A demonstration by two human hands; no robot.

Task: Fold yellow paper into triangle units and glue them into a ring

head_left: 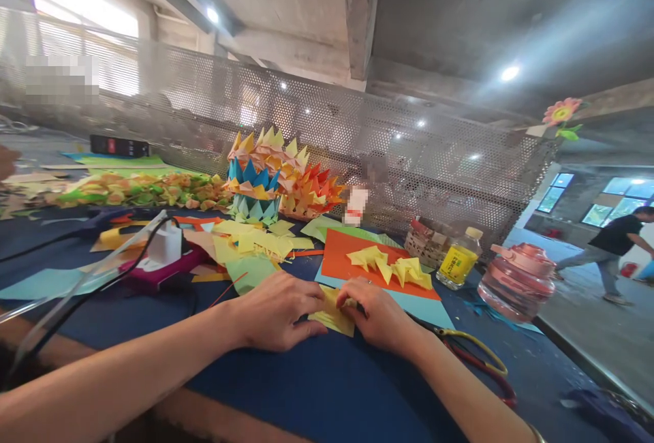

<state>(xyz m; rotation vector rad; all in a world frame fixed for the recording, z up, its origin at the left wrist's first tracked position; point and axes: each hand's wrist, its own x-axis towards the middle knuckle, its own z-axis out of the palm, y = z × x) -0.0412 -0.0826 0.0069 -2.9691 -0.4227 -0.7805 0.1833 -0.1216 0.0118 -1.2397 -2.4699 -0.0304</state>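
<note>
A small square of yellow paper (334, 317) lies on the dark blue table top between my hands. My left hand (278, 310) holds its left edge, thumb below and fingers above. The curled fingers of my right hand (381, 317) grip its upper right side. Just beyond are several folded yellow paper pieces (391, 269), lying on an orange sheet (334, 252) over a light blue sheet (426, 310). Beside my right forearm are scissors (483, 354) with red and yellow handles, their blades partly hidden.
Pointed folded-paper crowns (255, 177) stand at the back before a perforated metal screen (424, 163). Loose yellow sheets (250, 238), a magenta power strip (161, 269) and cables lie left. A yellow-labelled bottle (458, 262) and pink jug (518, 283) stand right. A person (613, 242) bends beyond.
</note>
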